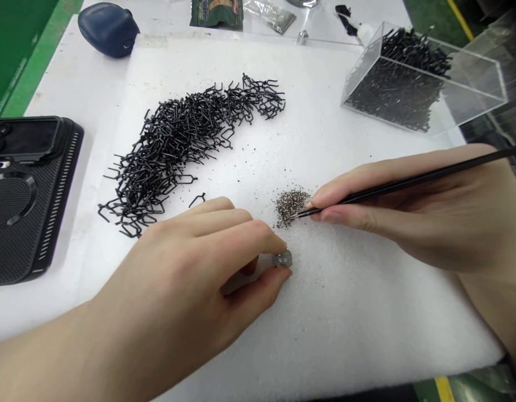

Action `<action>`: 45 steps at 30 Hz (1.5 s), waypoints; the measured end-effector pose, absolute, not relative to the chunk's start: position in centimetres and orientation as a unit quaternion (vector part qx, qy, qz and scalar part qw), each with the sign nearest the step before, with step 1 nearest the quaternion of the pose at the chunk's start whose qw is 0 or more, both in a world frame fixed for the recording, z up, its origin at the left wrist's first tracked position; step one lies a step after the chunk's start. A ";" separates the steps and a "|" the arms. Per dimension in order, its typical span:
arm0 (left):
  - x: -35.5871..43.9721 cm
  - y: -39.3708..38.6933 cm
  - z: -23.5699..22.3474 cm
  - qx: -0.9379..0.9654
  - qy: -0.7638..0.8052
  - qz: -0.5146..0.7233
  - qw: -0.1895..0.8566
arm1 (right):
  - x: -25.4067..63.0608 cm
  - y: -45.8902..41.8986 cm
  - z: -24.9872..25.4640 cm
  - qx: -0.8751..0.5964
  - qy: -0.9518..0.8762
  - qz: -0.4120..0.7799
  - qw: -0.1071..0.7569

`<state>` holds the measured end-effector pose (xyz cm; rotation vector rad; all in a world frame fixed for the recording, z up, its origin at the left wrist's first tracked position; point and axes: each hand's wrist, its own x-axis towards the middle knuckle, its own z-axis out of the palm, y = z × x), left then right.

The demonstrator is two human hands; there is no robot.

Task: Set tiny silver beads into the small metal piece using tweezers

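Note:
My left hand [191, 262] is closed in a pinch, thumb and forefinger on a small grey, partly see-through piece [283, 258] just above the white foam sheet [350, 329]. Black tweezers [383, 187] lie in the closed fingers of my right hand [429, 218]. Their fine metal tips reach the near edge of a little heap of tiny shiny metal pieces [292, 202]; whether a piece is between the tips is too small to tell. Beyond my left hand lies a long curved pile of black forked wire-like parts [178, 131], with one loose part beside my knuckles.
A clear box [471, 100] of black parts stands at the back right. On the left lies a black ridged case with a phone-like device [23, 195]. A blue air blower bulb [107, 29], a green packet [216, 12] and a small clear bag [272, 15] are at the back.

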<state>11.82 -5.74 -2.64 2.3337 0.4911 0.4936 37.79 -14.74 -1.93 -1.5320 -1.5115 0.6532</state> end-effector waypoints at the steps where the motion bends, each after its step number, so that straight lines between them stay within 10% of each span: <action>1: 11.8 -5.8 -2.6 0.900 0.187 0.189 0.346 | 37.8 -14.7 -1.9 -0.614 -0.609 0.257 0.432; 45: 12.1 -5.7 -2.5 0.911 0.215 0.178 0.305 | 37.4 -15.3 -1.1 -0.576 -0.607 0.327 0.439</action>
